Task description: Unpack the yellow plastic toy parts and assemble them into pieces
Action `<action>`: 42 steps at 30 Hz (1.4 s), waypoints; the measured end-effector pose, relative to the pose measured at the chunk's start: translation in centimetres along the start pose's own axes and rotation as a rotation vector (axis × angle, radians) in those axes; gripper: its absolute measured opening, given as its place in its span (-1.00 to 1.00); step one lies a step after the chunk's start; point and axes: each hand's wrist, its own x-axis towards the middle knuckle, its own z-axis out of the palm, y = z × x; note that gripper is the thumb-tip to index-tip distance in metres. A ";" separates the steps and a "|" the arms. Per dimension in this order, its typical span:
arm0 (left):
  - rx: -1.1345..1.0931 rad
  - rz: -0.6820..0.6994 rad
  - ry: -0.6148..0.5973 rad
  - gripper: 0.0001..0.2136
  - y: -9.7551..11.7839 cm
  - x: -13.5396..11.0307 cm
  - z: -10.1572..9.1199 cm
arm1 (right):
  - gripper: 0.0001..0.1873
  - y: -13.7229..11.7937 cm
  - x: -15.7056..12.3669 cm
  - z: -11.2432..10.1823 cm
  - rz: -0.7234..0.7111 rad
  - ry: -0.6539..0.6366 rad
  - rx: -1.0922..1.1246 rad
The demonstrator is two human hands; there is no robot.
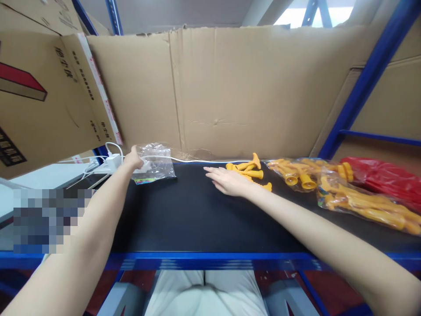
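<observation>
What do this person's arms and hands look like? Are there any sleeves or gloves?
The left arm and right arm are bare where they show, with no sleeves or bracelets in view. The left grip and right grip are plain hands without gloves.

Soft daylight; window [340, 16] blown out; lower-left patch pixelated.

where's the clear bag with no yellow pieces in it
In the head view, the clear bag is left of centre, near the back of the black tabletop, with the left hand at its left edge and cardboard behind.
</observation>
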 end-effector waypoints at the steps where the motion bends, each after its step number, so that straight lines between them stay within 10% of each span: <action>1: 0.041 -0.022 0.014 -0.28 0.0 -0.1 0.1 | -0.61 0.3 -0.7 -0.1 0.019 -0.007 0.009; 6: 0.204 -0.155 0.127 -0.61 1.7 -1.9 1.1 | -0.60 1.2 -3.1 -0.5 0.155 -0.017 0.042; 11: 0.226 0.068 0.243 -0.52 5.3 -3.4 3.7 | -0.58 1.6 -3.5 -0.5 0.248 -0.044 0.075; 18: 0.101 0.200 -0.265 -0.28 10.3 -4.1 5.8 | -0.59 1.5 -3.7 -0.3 0.284 -0.089 0.111; 36: 0.238 0.748 -0.141 -0.37 6.7 -2.7 5.8 | -0.58 1.7 -3.7 -0.1 0.336 -0.143 0.154; 42: 0.257 0.700 -0.149 -0.40 5.0 -2.1 5.3 | -0.59 2.2 -3.8 -0.1 0.309 -0.083 0.139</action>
